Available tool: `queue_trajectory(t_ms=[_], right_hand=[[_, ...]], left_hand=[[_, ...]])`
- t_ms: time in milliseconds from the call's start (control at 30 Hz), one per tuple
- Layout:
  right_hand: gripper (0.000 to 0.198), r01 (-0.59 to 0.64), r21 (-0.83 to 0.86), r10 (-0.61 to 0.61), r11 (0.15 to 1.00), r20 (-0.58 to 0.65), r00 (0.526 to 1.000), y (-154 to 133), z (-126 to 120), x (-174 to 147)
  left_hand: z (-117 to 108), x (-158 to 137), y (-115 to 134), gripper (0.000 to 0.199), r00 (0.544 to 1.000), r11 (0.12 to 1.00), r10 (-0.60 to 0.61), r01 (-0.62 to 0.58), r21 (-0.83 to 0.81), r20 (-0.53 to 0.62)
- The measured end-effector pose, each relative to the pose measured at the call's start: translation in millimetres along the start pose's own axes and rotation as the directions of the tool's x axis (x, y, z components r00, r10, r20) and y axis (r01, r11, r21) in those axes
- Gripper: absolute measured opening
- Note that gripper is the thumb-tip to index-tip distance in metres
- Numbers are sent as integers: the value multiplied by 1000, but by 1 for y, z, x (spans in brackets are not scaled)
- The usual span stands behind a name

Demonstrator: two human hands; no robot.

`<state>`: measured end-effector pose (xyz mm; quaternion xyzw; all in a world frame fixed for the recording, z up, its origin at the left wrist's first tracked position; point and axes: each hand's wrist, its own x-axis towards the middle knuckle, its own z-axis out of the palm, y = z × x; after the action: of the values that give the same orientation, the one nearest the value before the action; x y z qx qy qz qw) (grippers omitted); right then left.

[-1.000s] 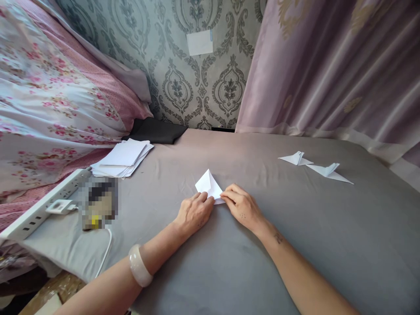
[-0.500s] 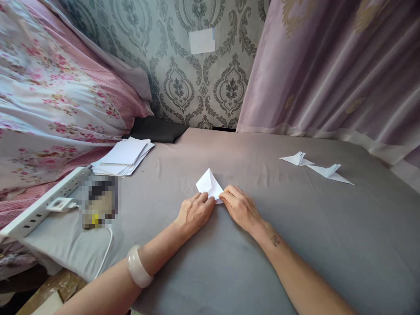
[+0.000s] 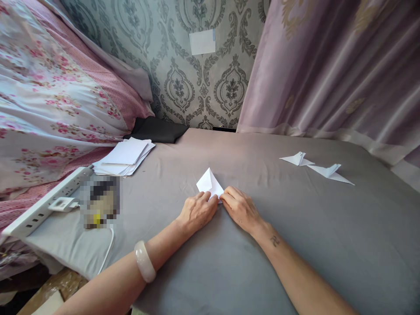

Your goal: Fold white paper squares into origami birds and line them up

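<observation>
A small white folded paper (image 3: 208,183) lies on the grey sheet (image 3: 295,245) in the middle of the view, its point facing away from me. My left hand (image 3: 197,211) presses its near left corner with the fingertips. My right hand (image 3: 239,209) pinches the near right edge beside it. The two hands meet at the paper's near side and hide its lower part. A pale bangle (image 3: 144,267) sits on my left wrist.
A stack of white sheets (image 3: 124,157) lies at the back left. Two finished folded paper shapes (image 3: 297,159) (image 3: 330,172) rest at the right. A white power strip (image 3: 42,205) with a plug and cable runs along the left edge. Floral bedding (image 3: 49,100) and a curtain (image 3: 328,65) border the surface.
Both hands have closed in slightly on the paper's near edge, covering more of it. The paper itself has stayed in place.
</observation>
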<state>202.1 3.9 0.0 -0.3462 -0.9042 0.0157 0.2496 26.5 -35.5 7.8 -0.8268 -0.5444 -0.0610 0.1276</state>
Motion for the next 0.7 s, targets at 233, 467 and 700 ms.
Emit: queue_trajectory(t_ms=[233, 467, 700], right_hand=[[20, -10, -3, 10, 1000, 1, 1000, -1, 0, 1], [22, 41, -39, -40, 998, 39, 998, 3, -1, -5], [22, 78, -73, -71, 994, 92, 993, 5, -4, -10]], left_hand=[[-2, 5, 0, 25, 996, 1000, 8, -5, -27, 92], [-2, -3, -4, 25, 992, 998, 15, -7, -65, 122], [-9, -14, -12, 30, 981, 996, 81, -73, -53, 179]])
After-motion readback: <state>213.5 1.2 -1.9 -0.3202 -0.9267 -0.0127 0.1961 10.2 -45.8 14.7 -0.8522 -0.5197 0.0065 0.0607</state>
